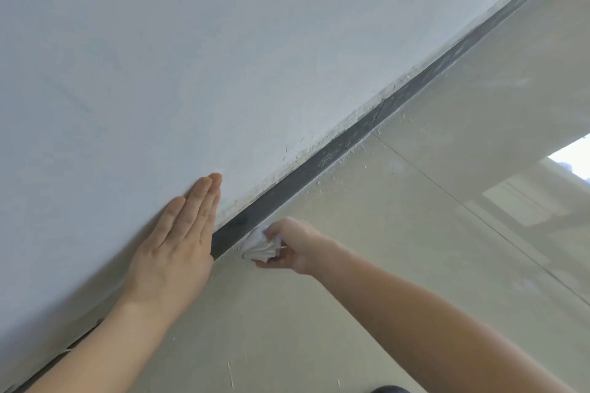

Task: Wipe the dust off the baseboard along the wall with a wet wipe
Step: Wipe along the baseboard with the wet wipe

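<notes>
A dark grey baseboard (367, 128) runs diagonally from lower left to upper right at the foot of a pale wall (191, 57). White dust and paint flecks speckle its far stretch. My right hand (295, 244) grips a crumpled white wet wipe (260, 246) and holds it against the baseboard where it meets the floor. My left hand (178, 239) lies flat on the wall with straight fingers, just left of the wipe, and covers part of the baseboard.
Glossy beige floor tiles (415, 233) fill the right side, with a grout line and a bright window reflection (571, 159). White specks lie on the floor by the baseboard. A dark object (388, 389) pokes in at the bottom edge.
</notes>
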Available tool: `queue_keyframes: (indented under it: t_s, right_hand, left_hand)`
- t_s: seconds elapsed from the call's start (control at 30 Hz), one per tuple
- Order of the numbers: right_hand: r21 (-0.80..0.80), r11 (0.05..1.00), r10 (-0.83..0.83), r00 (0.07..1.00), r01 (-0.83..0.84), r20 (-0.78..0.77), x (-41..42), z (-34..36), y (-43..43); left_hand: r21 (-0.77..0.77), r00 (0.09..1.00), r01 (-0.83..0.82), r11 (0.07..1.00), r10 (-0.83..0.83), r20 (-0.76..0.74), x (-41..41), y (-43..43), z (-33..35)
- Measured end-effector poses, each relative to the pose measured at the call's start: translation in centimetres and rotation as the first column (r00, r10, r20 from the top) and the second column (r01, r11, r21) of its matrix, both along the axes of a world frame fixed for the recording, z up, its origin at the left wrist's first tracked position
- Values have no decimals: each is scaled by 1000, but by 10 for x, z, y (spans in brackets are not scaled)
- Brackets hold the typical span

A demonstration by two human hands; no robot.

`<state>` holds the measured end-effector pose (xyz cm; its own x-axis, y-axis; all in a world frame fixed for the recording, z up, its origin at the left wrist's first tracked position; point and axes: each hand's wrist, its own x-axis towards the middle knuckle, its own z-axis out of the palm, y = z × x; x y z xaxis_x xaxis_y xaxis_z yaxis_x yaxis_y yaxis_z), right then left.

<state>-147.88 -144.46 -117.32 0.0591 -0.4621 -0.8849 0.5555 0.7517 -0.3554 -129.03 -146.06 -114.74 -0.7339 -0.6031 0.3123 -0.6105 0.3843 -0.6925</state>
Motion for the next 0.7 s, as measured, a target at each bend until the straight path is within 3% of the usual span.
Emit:
queue_keyframes:
  t_s: [0.07,0.23,0.37,0.43,0.57,0.63,0.7]
  right_hand:
    - [-47,999,12,1000,-12,6,5,-1,-9]
    - [-110,992,-86,953,56,-292,-54,6,-48]
    - [-206,882,-468,840,423,-276,-91,7,-37]
    - [-146,849,-528,819,508,-226,-83,11,-25]
    - [-53,968,-248,969,247,-12,-30,11,-1]
    - [-119,982,-141,988,148,61,-16,14,-2]
    - [-189,966,-162,983,175,84,-25,23,-16]
  left_hand:
    - [12,1000,7,1000,-7,2,0,0,3]
    - [55,1000,-8,998,8,12,1,2,11]
    - [77,1000,-26,997,26,0,-1,5,14]
    - [76,999,-24,997,22,24,-2,5,15]
    - [82,999,-15,996,11,40,-1,6,20]
    - [98,999,-13,995,9,33,-1,6,23]
    - [108,1000,-12,994,10,18,-2,7,26]
